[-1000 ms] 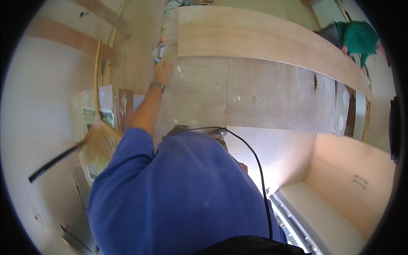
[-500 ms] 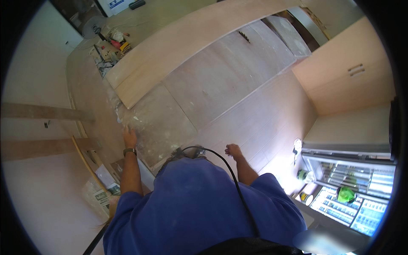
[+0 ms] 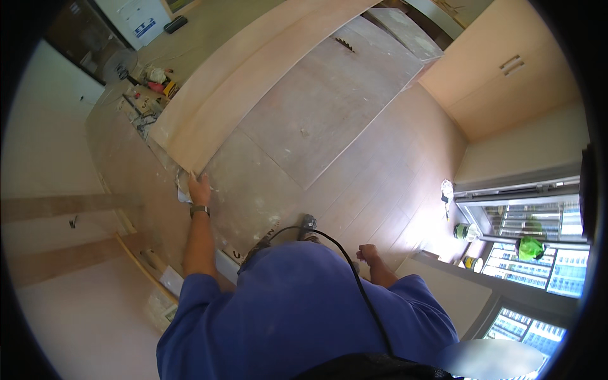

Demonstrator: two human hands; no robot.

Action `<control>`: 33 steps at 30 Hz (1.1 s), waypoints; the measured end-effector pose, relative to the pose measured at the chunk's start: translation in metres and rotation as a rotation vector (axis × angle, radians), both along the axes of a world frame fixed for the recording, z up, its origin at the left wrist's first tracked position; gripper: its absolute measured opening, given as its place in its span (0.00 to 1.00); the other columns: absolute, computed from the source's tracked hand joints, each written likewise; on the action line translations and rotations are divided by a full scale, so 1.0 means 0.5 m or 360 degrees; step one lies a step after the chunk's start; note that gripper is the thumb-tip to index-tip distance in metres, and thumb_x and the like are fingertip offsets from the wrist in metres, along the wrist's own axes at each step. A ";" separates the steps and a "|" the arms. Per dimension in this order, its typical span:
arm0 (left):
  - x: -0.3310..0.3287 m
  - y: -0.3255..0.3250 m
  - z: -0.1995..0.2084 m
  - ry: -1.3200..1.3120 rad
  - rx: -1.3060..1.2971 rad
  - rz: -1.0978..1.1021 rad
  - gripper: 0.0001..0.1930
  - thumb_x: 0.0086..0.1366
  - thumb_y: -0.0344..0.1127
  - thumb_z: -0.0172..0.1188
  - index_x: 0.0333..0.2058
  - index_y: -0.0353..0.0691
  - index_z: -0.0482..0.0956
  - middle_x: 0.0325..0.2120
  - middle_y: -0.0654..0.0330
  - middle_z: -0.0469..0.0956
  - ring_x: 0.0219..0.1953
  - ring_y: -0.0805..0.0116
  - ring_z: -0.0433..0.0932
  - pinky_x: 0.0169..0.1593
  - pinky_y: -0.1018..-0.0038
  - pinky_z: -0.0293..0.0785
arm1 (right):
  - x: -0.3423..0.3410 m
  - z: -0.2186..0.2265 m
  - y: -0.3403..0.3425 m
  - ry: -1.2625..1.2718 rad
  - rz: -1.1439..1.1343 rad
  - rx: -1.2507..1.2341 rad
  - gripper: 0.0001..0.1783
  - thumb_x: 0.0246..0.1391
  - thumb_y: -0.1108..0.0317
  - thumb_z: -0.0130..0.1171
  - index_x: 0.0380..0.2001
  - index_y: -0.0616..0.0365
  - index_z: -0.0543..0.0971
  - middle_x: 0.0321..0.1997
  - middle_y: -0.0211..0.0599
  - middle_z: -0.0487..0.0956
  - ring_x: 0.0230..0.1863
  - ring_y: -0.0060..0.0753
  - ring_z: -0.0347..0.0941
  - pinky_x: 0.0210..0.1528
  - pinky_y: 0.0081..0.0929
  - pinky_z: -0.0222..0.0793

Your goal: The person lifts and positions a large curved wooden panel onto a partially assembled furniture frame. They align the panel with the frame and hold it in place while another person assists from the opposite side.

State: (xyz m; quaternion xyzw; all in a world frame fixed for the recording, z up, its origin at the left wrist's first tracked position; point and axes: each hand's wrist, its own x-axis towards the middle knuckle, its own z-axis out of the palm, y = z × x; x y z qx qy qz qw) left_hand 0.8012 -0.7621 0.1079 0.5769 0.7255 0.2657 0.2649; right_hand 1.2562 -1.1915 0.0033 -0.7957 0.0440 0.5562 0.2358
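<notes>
A long, thin plywood sheet [image 3: 244, 79] stretches away from me, with a slight bend along its length. My left hand [image 3: 199, 188], with a watch on its wrist, is at the sheet's near end, thumb and fingers closed around the corner. Low at my right side hangs my right hand [image 3: 367, 253], fingers curled, with nothing visible in them. Dusty, larger boards [image 3: 316, 120] lie on the floor beside the sheet. On them, toward the far end, is a dark toothed piece [image 3: 344, 44]. My shoe [image 3: 309, 221] shows at the near edge of the boards.
Tools and scraps [image 3: 155, 88] are heaped beyond the sheet at the left. Wooden strips [image 3: 69, 208] run along the left wall. A pale cabinet [image 3: 500, 69] stands at the right, with tins [image 3: 468, 232] by the window. A black cable [image 3: 345, 259] crosses my front.
My left hand has reached forward from above the floor to the sheet's near corner and closed on it. The right hand stays curled at my side. The whole view has shifted.
</notes>
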 end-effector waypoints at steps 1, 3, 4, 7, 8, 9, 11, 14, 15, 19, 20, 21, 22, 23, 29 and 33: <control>-0.004 0.003 -0.004 -0.0029 0.0005 -0.0003 0.31 0.57 0.43 0.49 0.55 0.28 0.55 0.55 0.42 0.55 0.59 0.51 0.53 0.59 0.67 0.49 | -0.030 -0.004 -0.017 0.0004 -0.0048 0.0028 0.10 0.47 0.66 0.49 0.26 0.65 0.73 0.22 0.44 0.75 0.17 0.32 0.71 0.15 0.28 0.65; 0.012 0.012 0.000 -0.0124 0.0047 -0.0015 0.31 0.57 0.44 0.50 0.54 0.28 0.56 0.55 0.41 0.55 0.58 0.50 0.53 0.59 0.66 0.49 | -0.076 -0.007 -0.017 -0.0026 -0.0147 0.0121 0.10 0.46 0.67 0.49 0.27 0.65 0.73 0.21 0.43 0.75 0.17 0.32 0.71 0.16 0.28 0.66; 0.012 0.013 -0.002 0.0121 0.0104 -0.0010 0.31 0.56 0.43 0.50 0.54 0.28 0.56 0.55 0.41 0.55 0.58 0.50 0.53 0.59 0.66 0.50 | -0.095 0.007 -0.001 -0.0051 -0.0080 0.0152 0.11 0.47 0.66 0.49 0.27 0.64 0.73 0.21 0.43 0.75 0.18 0.32 0.71 0.16 0.28 0.66; -0.013 0.008 -0.015 0.0546 0.0247 0.0007 0.31 0.55 0.43 0.51 0.53 0.27 0.57 0.54 0.40 0.56 0.57 0.49 0.54 0.59 0.65 0.50 | -0.176 0.033 0.044 -0.0227 0.0027 0.0259 0.12 0.48 0.65 0.47 0.29 0.64 0.73 0.22 0.41 0.75 0.18 0.30 0.71 0.17 0.26 0.66; -0.019 0.009 -0.022 0.0447 0.0278 0.0004 0.31 0.55 0.42 0.51 0.52 0.27 0.58 0.53 0.40 0.57 0.57 0.49 0.55 0.58 0.64 0.50 | -0.191 0.028 0.058 -0.0387 0.0001 0.0320 0.12 0.49 0.64 0.47 0.29 0.64 0.73 0.22 0.40 0.75 0.19 0.29 0.71 0.18 0.26 0.66; -0.021 0.017 -0.030 0.0345 0.0307 0.0003 0.31 0.55 0.42 0.51 0.52 0.27 0.58 0.53 0.40 0.58 0.56 0.49 0.56 0.58 0.64 0.51 | -0.202 0.026 0.071 -0.0549 -0.0024 0.0378 0.13 0.50 0.63 0.46 0.30 0.63 0.73 0.23 0.40 0.75 0.19 0.28 0.71 0.18 0.25 0.66; -0.023 0.015 -0.010 0.0217 0.0362 -0.0095 0.30 0.55 0.42 0.52 0.52 0.27 0.58 0.52 0.41 0.60 0.55 0.48 0.57 0.58 0.63 0.52 | -0.222 0.040 0.110 -0.0728 -0.0087 0.0544 0.14 0.50 0.62 0.45 0.30 0.64 0.73 0.23 0.39 0.75 0.20 0.27 0.71 0.19 0.24 0.66; -0.046 0.008 -0.017 0.0137 0.0403 -0.0125 0.29 0.55 0.41 0.52 0.52 0.27 0.59 0.50 0.41 0.62 0.54 0.48 0.59 0.57 0.62 0.53 | -0.245 0.098 0.174 -0.0892 -0.0187 0.0672 0.15 0.51 0.61 0.44 0.31 0.64 0.73 0.23 0.38 0.75 0.21 0.25 0.71 0.20 0.22 0.66; -0.055 0.010 -0.025 0.0124 0.0422 -0.0101 0.29 0.55 0.41 0.52 0.51 0.27 0.59 0.50 0.41 0.63 0.53 0.48 0.60 0.57 0.62 0.53 | -0.253 0.122 0.196 -0.0933 -0.0212 0.0709 0.16 0.52 0.61 0.44 0.32 0.64 0.73 0.23 0.38 0.75 0.21 0.25 0.71 0.21 0.22 0.66; -0.068 0.019 -0.014 -0.0306 0.0217 -0.0246 0.27 0.57 0.37 0.51 0.52 0.29 0.59 0.51 0.43 0.61 0.55 0.50 0.58 0.58 0.66 0.51 | -0.260 0.181 0.265 -0.1361 0.0041 0.0725 0.18 0.53 0.60 0.43 0.25 0.65 0.74 0.21 0.43 0.74 0.24 0.33 0.70 0.29 0.30 0.66; -0.072 0.019 -0.012 -0.0485 0.0223 -0.0260 0.28 0.57 0.41 0.51 0.52 0.30 0.60 0.51 0.44 0.61 0.56 0.49 0.57 0.59 0.65 0.50 | -0.260 0.183 0.289 -0.1434 0.0130 0.0696 0.19 0.53 0.59 0.42 0.23 0.64 0.73 0.21 0.43 0.73 0.25 0.36 0.70 0.30 0.31 0.64; -0.066 0.021 0.013 -0.0043 0.0159 -0.0157 0.30 0.57 0.45 0.51 0.52 0.28 0.59 0.51 0.42 0.60 0.56 0.49 0.56 0.59 0.64 0.50 | -0.271 0.195 0.325 -0.1435 0.0030 0.0802 0.19 0.53 0.58 0.43 0.24 0.65 0.73 0.20 0.42 0.73 0.25 0.34 0.70 0.30 0.30 0.64; -0.116 0.030 -0.033 0.0189 0.0361 -0.0069 0.32 0.56 0.48 0.50 0.52 0.27 0.59 0.51 0.40 0.60 0.56 0.49 0.56 0.58 0.63 0.50 | -0.265 0.206 0.364 -0.1299 0.0158 0.0850 0.20 0.55 0.55 0.43 0.29 0.65 0.73 0.27 0.42 0.74 0.28 0.34 0.70 0.31 0.29 0.65; -0.156 0.042 -0.063 -0.0115 0.0236 0.0097 0.33 0.55 0.49 0.51 0.52 0.27 0.58 0.50 0.39 0.61 0.54 0.50 0.59 0.56 0.63 0.55 | -0.267 0.168 0.390 -0.1194 -0.0027 0.1045 0.24 0.55 0.51 0.43 0.40 0.64 0.70 0.35 0.42 0.73 0.34 0.35 0.70 0.33 0.29 0.66; -0.184 0.034 -0.070 -0.1954 -0.0757 0.0908 0.22 0.57 0.47 0.51 0.46 0.37 0.67 0.41 0.55 0.72 0.42 0.58 0.72 0.46 0.63 0.68 | -0.361 0.180 0.518 -0.0149 -0.0272 0.1079 0.30 0.54 0.44 0.40 0.49 0.58 0.62 0.47 0.41 0.67 0.44 0.36 0.66 0.40 0.33 0.66; -0.163 0.043 0.015 -0.2604 -0.0865 0.0421 0.19 0.60 0.45 0.49 0.46 0.40 0.68 0.42 0.58 0.73 0.44 0.62 0.72 0.50 0.64 0.67 | -0.409 0.151 0.523 -0.0321 -0.0375 0.1010 0.34 0.54 0.44 0.40 0.53 0.61 0.56 0.53 0.43 0.63 0.49 0.37 0.63 0.47 0.35 0.64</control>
